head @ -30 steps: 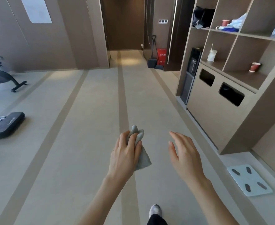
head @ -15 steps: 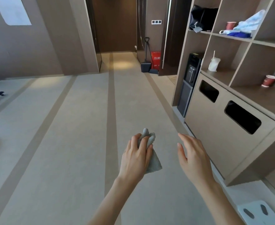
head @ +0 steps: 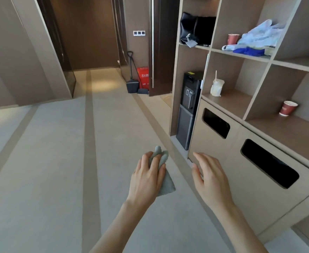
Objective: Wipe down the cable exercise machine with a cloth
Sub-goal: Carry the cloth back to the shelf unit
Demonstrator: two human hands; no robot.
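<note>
My left hand (head: 147,177) is closed around a bunched grey cloth (head: 163,172), held out in front of me above the floor; part of the cloth pokes out past the fingertips and a corner hangs below the palm. My right hand (head: 211,178) hovers beside it, palm down, fingers apart and holding nothing. No cable exercise machine shows in this view.
A wooden shelf unit (head: 259,136) with two dark slots runs along the right. A black water dispenser (head: 189,108) stands in its recess. Red paper cups (head: 287,108), a bag and clothes sit on shelves. A dustpan (head: 132,84) and red box lean by the far doorway. Striped floor stretches ahead.
The view has swung right and moved forward: the exercise equipment at the left and the white floor scale have left the frame. Both hands keep the same pose.
</note>
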